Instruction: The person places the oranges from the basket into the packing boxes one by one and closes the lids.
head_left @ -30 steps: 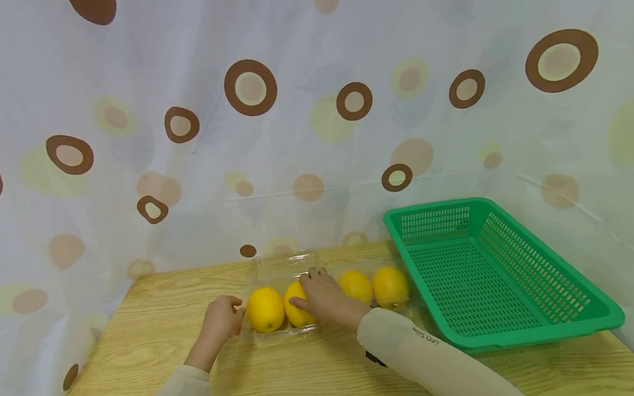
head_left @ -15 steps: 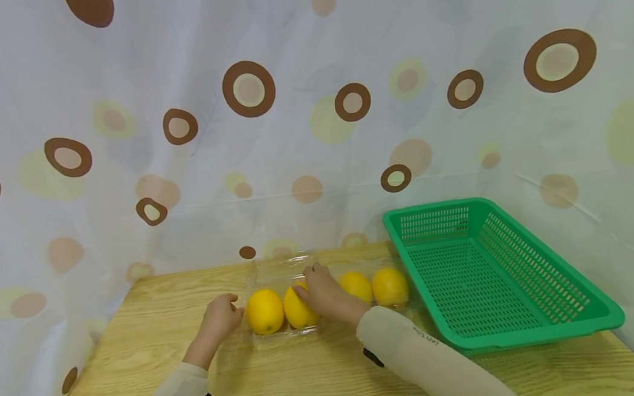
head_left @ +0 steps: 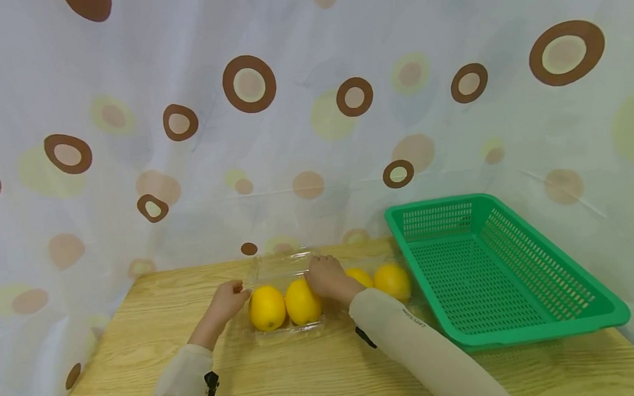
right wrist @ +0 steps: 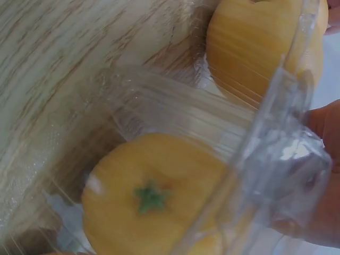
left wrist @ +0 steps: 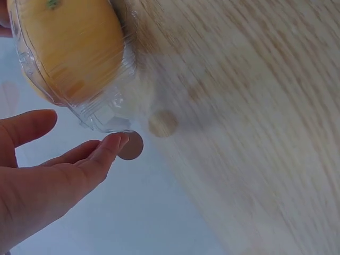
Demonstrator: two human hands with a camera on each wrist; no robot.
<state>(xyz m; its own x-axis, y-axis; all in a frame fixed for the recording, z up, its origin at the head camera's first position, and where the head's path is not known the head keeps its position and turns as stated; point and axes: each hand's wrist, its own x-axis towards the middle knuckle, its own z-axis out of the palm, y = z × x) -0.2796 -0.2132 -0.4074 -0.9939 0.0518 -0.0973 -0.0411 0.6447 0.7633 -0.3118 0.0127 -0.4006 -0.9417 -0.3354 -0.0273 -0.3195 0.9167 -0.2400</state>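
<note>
Two yellow citrus fruits (head_left: 267, 308) sit side by side in a clear plastic box (head_left: 283, 265) whose lid stands raised at the back. My left hand (head_left: 228, 301) is at the box's left side. In the left wrist view its fingers (left wrist: 87, 162) are extended, with the tips at the box's clear corner. My right hand (head_left: 328, 277) lies just right of the second fruit (head_left: 303, 302). In the right wrist view clear plastic (right wrist: 287, 159) partly covers that hand, so its grip is unclear. Another yellow fruit (head_left: 392, 281) and one partly hidden by my right arm lie further right under clear plastic.
A green slotted basket (head_left: 496, 272) stands at the right of the wooden table (head_left: 284, 375), close to the fruits. A patterned white curtain (head_left: 302, 132) hangs behind the table's back edge.
My right hand has come off the second fruit and shifted slightly right and back. My left hand has moved a little up and right beside the box.
</note>
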